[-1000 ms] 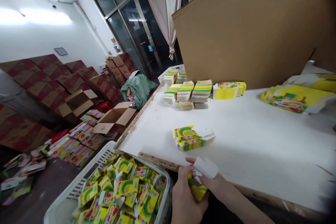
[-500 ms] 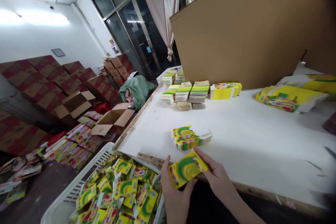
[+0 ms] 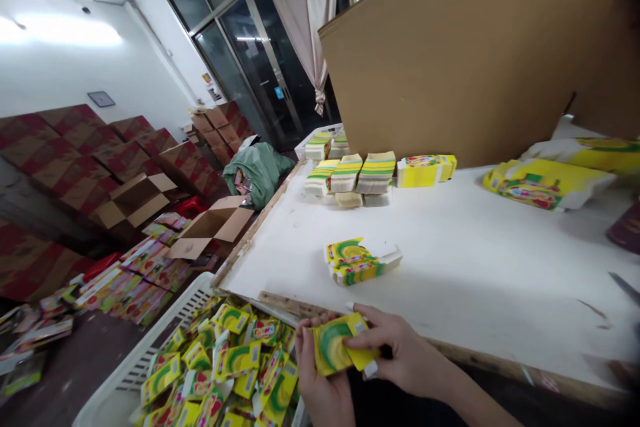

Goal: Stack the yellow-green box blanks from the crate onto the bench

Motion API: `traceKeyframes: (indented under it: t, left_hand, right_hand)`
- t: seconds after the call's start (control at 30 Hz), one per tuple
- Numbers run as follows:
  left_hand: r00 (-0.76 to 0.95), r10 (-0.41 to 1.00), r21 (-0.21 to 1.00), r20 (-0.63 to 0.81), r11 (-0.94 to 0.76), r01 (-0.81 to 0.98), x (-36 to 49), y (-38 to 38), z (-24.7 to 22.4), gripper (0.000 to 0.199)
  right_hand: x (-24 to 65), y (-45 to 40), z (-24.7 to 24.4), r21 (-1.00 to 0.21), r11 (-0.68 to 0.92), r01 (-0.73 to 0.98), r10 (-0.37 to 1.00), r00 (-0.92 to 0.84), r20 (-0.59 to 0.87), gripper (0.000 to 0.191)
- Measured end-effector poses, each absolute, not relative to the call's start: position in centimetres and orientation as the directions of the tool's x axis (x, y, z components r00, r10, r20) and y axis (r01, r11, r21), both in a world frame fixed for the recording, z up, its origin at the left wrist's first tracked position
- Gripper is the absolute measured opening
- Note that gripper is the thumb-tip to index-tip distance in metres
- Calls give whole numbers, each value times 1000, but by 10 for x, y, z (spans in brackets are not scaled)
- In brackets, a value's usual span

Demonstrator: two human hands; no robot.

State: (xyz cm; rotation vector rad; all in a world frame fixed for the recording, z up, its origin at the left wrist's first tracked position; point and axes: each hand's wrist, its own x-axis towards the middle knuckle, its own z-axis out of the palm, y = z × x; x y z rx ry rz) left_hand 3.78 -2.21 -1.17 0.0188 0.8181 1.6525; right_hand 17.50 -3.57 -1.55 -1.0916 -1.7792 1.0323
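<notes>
A small yellow and green carton (image 3: 330, 347) is between my two hands, in front of the table's near edge. My left hand (image 3: 323, 380) wraps round its left side from below. On its right end, the fingers and thumb of my right hand (image 3: 400, 350) pinch the flaps, where white inner board shows. Just beyond, several flat cartons (image 3: 360, 260) of the same print lie in a loose pile on the white table (image 3: 450, 267). To the left, a white plastic basket (image 3: 125, 390) holds many such cartons.
Stacked bundles of flat cartons (image 3: 350, 173) stand at the table's far left, with another yellow bundle (image 3: 427, 171) beside them. A big cardboard sheet (image 3: 450, 60) rises behind. Larger yellow packs (image 3: 545, 183) lie at right, near a dark blade (image 3: 625, 287). Open boxes (image 3: 213, 230) stand on the floor.
Both hands have come down and closer to me with the carton. My right hand has shifted from the carton's upper corner to its right end, thumb now pressing on the flap.
</notes>
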Motion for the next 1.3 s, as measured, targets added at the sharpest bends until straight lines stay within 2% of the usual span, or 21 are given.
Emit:
traceKeyframes:
  t: [0.1, 0.27, 0.33, 0.4, 0.47, 0.6, 0.63, 0.67, 0.73, 0.77, 0.83, 0.9, 1.1, 1.3]
  left_hand:
    - [-264, 876, 525, -404, -14, -851, 43, -21, -14, 12]
    - [-266, 877, 511, -400, -27, -859, 37, -23, -10, 21]
    - [-263, 890, 494, -372, -50, -868, 37, -26, -11, 31]
    - [-252, 903, 497, -347, -50, -866, 41, -28, -14, 42]
    - [-246, 914, 534, -322, -39, -844, 45, -28, -17, 39]
    - [-282, 892, 593, -353, -20, -805, 29, -18, -18, 28]
    - [-325, 871, 591, -369, -49, -805, 18, -14, -18, 25]
    - [-375, 847, 585, -377, -97, -806, 4, -11, -19, 24]
    - [-477, 769, 569, -425, -183, -802, -27, -4, -25, 28]
    - [-487, 755, 546, -439, -205, -812, -41, -2, -29, 34]
    - [-391, 769, 460, -505, -144, -876, -60, 0, -39, 47]
    - [-307, 771, 406, -557, -69, -911, -62, 0, -48, 52]
    - [-277, 814, 454, -511, -18, -891, -18, 3, -49, 18]
    - [-174, 805, 475, -567, 147, -867, 1, 1, -45, 14]
  right_hand:
    - [170, -31, -20, -954, 209, 213, 967, -188, 169, 32]
    - [161, -31, -22, -984, 164, 69, 969, -199, 148, 34]
    - [155, -33, -21, -991, 130, -37, 983, -124, 134, 27]
    - [147, -35, -20, -989, 127, -73, 990, -56, 132, 25]
    - [143, -36, -16, -986, 168, -16, 982, -81, 168, 28]
    - [160, -13, -3, -899, 344, 271, 924, -269, 272, 56]
    - [169, -2, -1, -866, 350, 357, 932, -227, 283, 59]
    - [179, 12, 1, -824, 330, 460, 944, -155, 291, 54]
    - [199, 39, -2, -684, 190, 704, 954, 31, 297, 46]
    - [207, 52, -5, -656, 140, 742, 955, 74, 288, 48]
    - [218, 69, -15, -620, 86, 780, 963, 95, 253, 44]
    - [222, 77, -25, -602, 74, 795, 970, 83, 230, 39]
    - [219, 73, -34, -569, 72, 819, 975, 63, 214, 38]
    - [222, 81, -26, -583, 72, 809, 985, 34, 169, 36]
